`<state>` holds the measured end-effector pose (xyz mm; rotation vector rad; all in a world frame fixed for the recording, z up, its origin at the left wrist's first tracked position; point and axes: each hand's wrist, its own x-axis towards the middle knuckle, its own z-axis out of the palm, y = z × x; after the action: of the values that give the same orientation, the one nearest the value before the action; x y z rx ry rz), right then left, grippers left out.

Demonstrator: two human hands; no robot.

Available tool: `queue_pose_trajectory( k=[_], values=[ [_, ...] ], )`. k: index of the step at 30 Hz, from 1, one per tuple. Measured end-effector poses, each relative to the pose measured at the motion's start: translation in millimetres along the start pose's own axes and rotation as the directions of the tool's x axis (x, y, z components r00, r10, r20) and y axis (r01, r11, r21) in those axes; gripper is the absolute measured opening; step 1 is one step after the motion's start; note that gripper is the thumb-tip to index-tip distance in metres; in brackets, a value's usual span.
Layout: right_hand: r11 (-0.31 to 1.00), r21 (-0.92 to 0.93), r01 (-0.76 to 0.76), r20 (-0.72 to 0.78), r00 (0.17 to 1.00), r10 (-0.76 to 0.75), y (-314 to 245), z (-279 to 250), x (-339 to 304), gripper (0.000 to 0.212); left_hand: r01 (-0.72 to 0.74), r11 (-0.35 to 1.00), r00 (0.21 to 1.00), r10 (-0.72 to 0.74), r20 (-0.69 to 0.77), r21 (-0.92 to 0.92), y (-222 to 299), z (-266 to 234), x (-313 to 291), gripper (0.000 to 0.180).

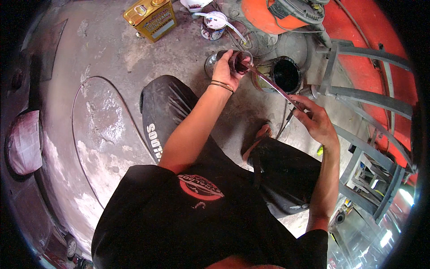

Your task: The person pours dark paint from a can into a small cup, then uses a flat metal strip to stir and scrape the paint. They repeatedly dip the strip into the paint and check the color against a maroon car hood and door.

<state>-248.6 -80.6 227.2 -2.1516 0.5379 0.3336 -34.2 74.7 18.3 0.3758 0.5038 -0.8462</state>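
My left hand (226, 71) is wrapped round a small cup (238, 62) that is stained dark red inside. A long, thin, flat stirring stick (274, 86) slants from the cup's mouth down to my right hand (316, 117). My right fingers pinch the stick near its lower end, while its other tip lies inside the cup, hidden. Just right of the cup, an open can of dark paint (286, 75) stands on the floor. Behind my left hand shows part of a round, shiny metal object (209, 65), too covered to name.
Ahead stand a gold rectangular tin (154, 22) and a paint-smeared pot (213, 28) with a white strip across it. An orange machine (262, 18) sits far right of them. Grey metal frames (371, 98) line the right side. A hose (77, 112) loops across the floor at left.
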Motion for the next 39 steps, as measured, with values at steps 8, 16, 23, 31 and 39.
queue_pose_trajectory(
  k=[8,16,23,31,39],
  values=[
    [0.94,0.254,-0.226,0.209,0.962,0.175,9,4,34,0.035,0.075,0.991,0.991,-0.062,0.116,-0.111,2,22,-21,0.026],
    [0.96,0.18,-0.216,0.155,0.97,0.189,14,15,52,0.034,-0.005,0.99,0.999,0.01,0.032,-0.143,15,22,-19,0.025],
    [0.96,0.115,-0.256,0.103,0.964,0.245,25,14,39,0.032,0.038,0.993,0.998,-0.032,0.061,-0.107,17,-3,5,0.026],
    [0.944,0.104,-0.314,0.044,0.949,0.311,32,6,12,0.034,0.033,0.994,0.999,-0.028,0.046,-0.108,5,-12,18,0.024],
    [0.95,-0.032,-0.31,-0.044,0.95,0.309,1,-4,-9,0.034,0.022,0.995,0.999,-0.017,0.049,-0.095,-5,-6,18,0.022]
  ],
)
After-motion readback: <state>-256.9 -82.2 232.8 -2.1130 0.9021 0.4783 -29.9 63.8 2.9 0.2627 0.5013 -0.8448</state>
